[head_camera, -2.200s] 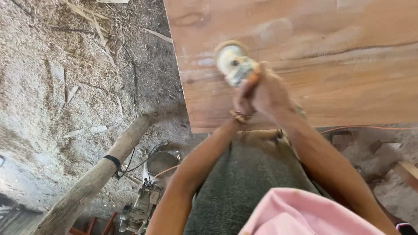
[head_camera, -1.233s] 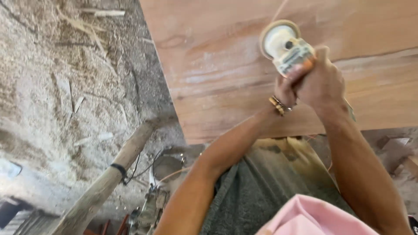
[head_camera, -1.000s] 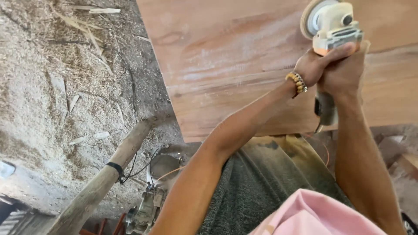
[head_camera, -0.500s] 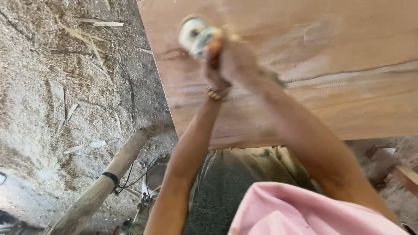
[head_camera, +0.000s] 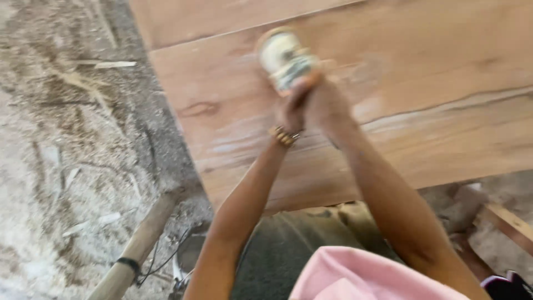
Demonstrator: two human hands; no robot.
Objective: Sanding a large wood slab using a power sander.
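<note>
A pale hand-held power sander with a round pad rests on a wide reddish-brown wooden slab. Both my hands wrap its handle just below the pad. My left hand, with a beaded bracelet at the wrist, grips the near-left side. My right hand closes over the handle beside it. The picture is blurred by motion. Pale sanded streaks mark the slab around the tool.
Left of the slab the ground is covered with sawdust and wood splinters. A round wooden pole with a black band and a cable leans at the lower left. Wood offcuts lie at the lower right.
The sander has swept across the slab: right and away a second ago, back to the left half a second ago, now slightly right and nearer. Both hands have kept their grip.
</note>
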